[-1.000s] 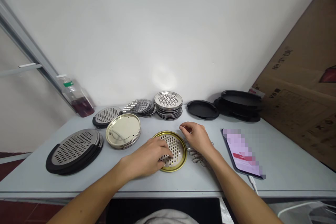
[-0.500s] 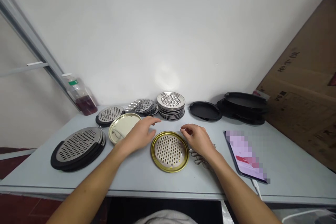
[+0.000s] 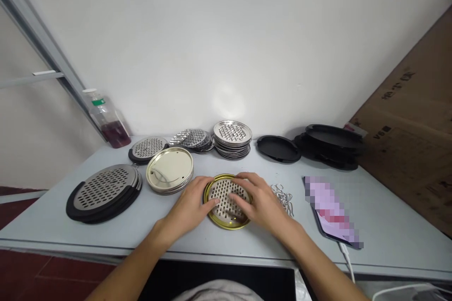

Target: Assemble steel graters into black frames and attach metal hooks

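In the middle of the table lies a round gold-rimmed tin lid (image 3: 229, 225) with a perforated metal grater disc (image 3: 226, 197) inside it. My left hand (image 3: 194, 202) grips the lid's left side, its thumb reaching over the disc. On the opposite side, my right hand (image 3: 261, 202) curls its fingers over the far right rim, with the thumb on or just above the disc. Left of my left hand is a stack of cream-coloured tin lids (image 3: 171, 169). Small metal hooks or rings (image 3: 282, 197) lie beside my right hand.
Graters with black rims (image 3: 106, 193) are stacked at left, another (image 3: 148, 148) behind. Loose grater discs (image 3: 194, 138) and a disc stack (image 3: 233, 136) stand near the wall. Black round trays (image 3: 278, 148), a phone (image 3: 332, 211), a bottle (image 3: 115, 127) and a cardboard box (image 3: 413, 117) surround them.
Both hands have come down and inward onto the gold-rimmed lid, from above its two sides. The cream lids and the metal hooks are now less covered by my hands.
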{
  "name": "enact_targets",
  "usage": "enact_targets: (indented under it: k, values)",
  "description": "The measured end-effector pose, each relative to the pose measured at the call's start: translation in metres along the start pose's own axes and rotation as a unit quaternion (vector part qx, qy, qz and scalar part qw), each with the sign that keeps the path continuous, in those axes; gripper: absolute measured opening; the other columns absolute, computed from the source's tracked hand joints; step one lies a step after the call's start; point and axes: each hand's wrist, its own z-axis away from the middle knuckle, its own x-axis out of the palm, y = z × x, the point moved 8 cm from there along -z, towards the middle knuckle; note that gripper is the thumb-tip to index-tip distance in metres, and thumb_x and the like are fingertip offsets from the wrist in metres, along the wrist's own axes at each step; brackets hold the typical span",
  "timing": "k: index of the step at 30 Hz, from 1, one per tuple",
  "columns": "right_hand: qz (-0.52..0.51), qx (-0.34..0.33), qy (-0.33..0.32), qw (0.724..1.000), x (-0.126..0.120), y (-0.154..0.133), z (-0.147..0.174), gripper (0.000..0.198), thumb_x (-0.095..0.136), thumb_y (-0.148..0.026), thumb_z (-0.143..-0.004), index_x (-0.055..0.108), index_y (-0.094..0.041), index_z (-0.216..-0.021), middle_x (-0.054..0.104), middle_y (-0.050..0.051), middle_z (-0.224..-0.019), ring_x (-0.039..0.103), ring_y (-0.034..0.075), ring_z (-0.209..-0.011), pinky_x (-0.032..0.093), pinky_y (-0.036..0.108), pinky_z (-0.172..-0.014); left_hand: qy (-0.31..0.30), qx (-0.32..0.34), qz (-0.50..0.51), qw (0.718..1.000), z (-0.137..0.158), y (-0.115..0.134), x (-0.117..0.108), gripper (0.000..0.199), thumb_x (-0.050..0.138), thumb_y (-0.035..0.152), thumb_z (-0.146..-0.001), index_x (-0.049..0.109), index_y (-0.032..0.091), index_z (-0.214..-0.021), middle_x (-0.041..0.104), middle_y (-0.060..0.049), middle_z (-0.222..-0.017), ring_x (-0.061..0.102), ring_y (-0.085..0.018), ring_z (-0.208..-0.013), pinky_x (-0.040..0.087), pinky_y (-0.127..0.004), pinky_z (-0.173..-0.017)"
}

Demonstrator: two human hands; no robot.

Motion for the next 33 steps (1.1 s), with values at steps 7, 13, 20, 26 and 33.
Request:
enact_targets:
  k: [7, 13, 20, 26, 33]
  values:
    - [0.039, -0.03, -0.072, 0.996, 0.028, -0.014, 0.014, 0.041, 0.061, -0.047, -0.087, 0.063, -0.024, -0.121, 0.058, 0.012, -0.13, 0.047, 0.032, -0.126, 0.024, 0.063, -0.11, 0.048, 0.014, -0.071, 0.996, 0.012, -0.001, 0.006, 0.024, 0.06, 0.023, -0.089, 0.059, 0.021, -0.112, 0.06, -0.008, -0.117, 0.057, -0.024, -0.112, 0.046, -0.042, -0.1]
    - [0.032, -0.039, -0.071, 0.996, 0.026, -0.015, 0.011, 0.04, 0.063, -0.044, -0.086, 0.063, -0.023, -0.121, 0.059, 0.012, -0.128, 0.047, 0.031, -0.123, 0.031, 0.058, -0.109, 0.059, 0.001, -0.086, 0.995, 0.01, -0.006, 0.009, 0.025, 0.051, 0.029, -0.095, 0.062, 0.02, -0.116, 0.061, -0.008, -0.117, 0.057, -0.023, -0.112, 0.046, -0.041, -0.102]
    - [0.017, -0.047, -0.066, 0.997, 0.025, -0.019, 0.011, 0.041, 0.063, -0.039, -0.086, 0.062, -0.022, -0.123, 0.052, 0.012, -0.136, 0.042, 0.03, -0.128, 0.034, 0.052, -0.109, 0.06, -0.004, -0.102, 0.993, 0.008, -0.012, 0.012, 0.027, 0.047, 0.018, -0.094, 0.066, 0.019, -0.113, 0.061, -0.008, -0.116, 0.056, -0.023, -0.111, 0.046, -0.044, -0.102]
    - [0.009, -0.047, -0.103, 0.994, 0.032, -0.018, 0.013, 0.051, 0.059, -0.037, -0.088, 0.05, -0.024, -0.137, 0.051, 0.011, -0.14, 0.041, 0.029, -0.131, 0.027, 0.057, -0.112, 0.059, 0.005, -0.093, 0.994, 0.008, -0.014, 0.011, 0.035, 0.042, 0.009, -0.092, 0.068, 0.02, -0.112, 0.061, -0.008, -0.116, 0.056, -0.022, -0.11, 0.047, -0.045, -0.101]
    - [0.005, -0.052, -0.096, 0.994, 0.031, -0.021, 0.013, 0.048, 0.06, -0.036, -0.087, 0.054, -0.022, -0.132, 0.051, 0.013, -0.137, 0.042, 0.031, -0.128, 0.029, 0.056, -0.111, 0.044, 0.009, -0.088, 0.995, 0.005, -0.013, 0.01, 0.036, 0.045, 0.008, -0.089, 0.071, 0.022, -0.109, 0.062, -0.009, -0.113, 0.058, -0.024, -0.108, 0.048, -0.045, -0.1]
